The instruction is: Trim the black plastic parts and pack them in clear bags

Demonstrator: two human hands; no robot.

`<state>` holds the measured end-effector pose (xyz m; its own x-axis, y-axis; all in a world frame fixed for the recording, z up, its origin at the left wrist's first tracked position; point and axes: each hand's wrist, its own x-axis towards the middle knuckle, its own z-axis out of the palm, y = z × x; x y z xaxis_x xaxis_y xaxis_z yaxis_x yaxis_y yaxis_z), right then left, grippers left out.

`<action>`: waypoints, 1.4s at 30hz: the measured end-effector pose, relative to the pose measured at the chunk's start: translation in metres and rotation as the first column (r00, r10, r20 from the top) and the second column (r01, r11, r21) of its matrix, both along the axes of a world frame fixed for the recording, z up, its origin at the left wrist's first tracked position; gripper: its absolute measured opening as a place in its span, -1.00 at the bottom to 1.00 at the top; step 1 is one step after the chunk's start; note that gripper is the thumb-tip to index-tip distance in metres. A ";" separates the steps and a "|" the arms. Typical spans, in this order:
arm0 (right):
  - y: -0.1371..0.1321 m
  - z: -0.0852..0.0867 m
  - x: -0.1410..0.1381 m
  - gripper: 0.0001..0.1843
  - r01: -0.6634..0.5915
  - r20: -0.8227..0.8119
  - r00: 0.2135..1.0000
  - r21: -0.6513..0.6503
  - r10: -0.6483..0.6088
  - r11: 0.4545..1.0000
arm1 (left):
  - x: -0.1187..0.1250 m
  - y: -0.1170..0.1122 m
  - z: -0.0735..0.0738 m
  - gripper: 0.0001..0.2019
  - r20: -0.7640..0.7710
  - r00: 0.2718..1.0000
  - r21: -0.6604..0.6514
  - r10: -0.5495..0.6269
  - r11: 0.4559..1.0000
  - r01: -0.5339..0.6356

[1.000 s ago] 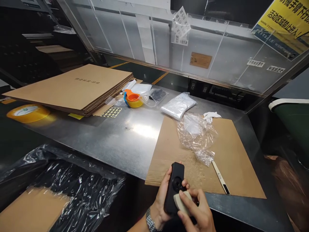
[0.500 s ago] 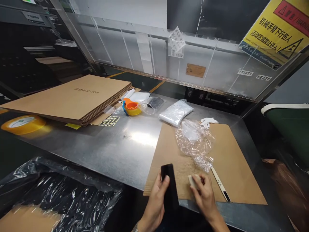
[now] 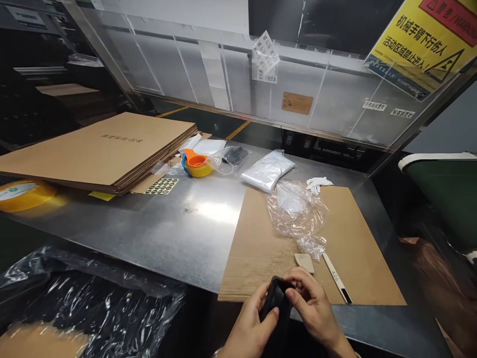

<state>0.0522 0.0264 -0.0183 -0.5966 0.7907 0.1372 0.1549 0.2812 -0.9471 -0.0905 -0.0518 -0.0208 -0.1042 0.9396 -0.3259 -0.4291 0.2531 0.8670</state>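
My left hand is wrapped round a dark, slim black object, thumb along its face. Its upper end shows a raised rim, and its lower part blends into the dark below, so its exact kind is unclear. At its top right edge, the fingers of my right hand pinch the same object. Just beyond my right hand, a small beige pad lies on the flat cardboard sheet. To the right lies a pale stick marked A26 with a black tip. Crumpled clear plastic lies farther back.
Stacked cardboard covers the left of the metal table. Tape rolls, a sticker sheet, a white plastic packet and a white glove lie around. A black-lined bin stands at lower left.
My right hand has put the beige pad down on the cardboard and moved left onto the black object. My left hand has brought that object lower and tilted it. The view has shifted slightly.
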 end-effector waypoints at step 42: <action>-0.004 0.019 0.013 -0.90 -0.041 -0.117 0.993 -0.117 0.027 0.992 | 0.009 -0.001 0.004 -0.42 0.420 0.881 -0.167 -0.219 0.935 0.313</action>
<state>0.0652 0.0223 0.0008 -0.6088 0.7852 0.1128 0.0352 0.1689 -0.9850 -0.0815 -0.0533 -0.0165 0.3180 0.8107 -0.4916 -0.6073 0.5723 0.5510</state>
